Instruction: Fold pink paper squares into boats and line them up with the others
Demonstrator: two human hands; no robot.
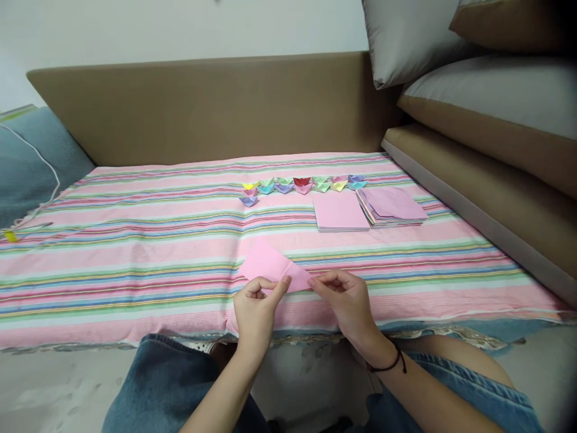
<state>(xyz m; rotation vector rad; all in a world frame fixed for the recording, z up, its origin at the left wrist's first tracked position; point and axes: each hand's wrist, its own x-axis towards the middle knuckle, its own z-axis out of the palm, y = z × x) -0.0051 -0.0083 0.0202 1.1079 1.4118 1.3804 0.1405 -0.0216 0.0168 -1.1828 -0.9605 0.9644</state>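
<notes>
A pink sheet of origami paper (267,260), creased and partly folded, is held just above the striped cloth near its front edge. My left hand (256,310) pinches the paper's lower edge, thumb on top and fingers curled under. Thumb and fingertips of my right hand (349,300) close on the pointed right corner of the same sheet. Beyond the hands lies a neat stack of pink-topped square paper (340,212), and touching its right side is a looser stack of coloured paper (394,204). Several small folded paper boats, among them a red boat (302,181), stand in rows behind the stacks.
The striped cloth (180,252) covers the low seat, with a brown backrest (216,114) behind. Large cushions (491,102) are piled at the right. On the left, a white cable (42,157) runs down near a small yellow object (9,236).
</notes>
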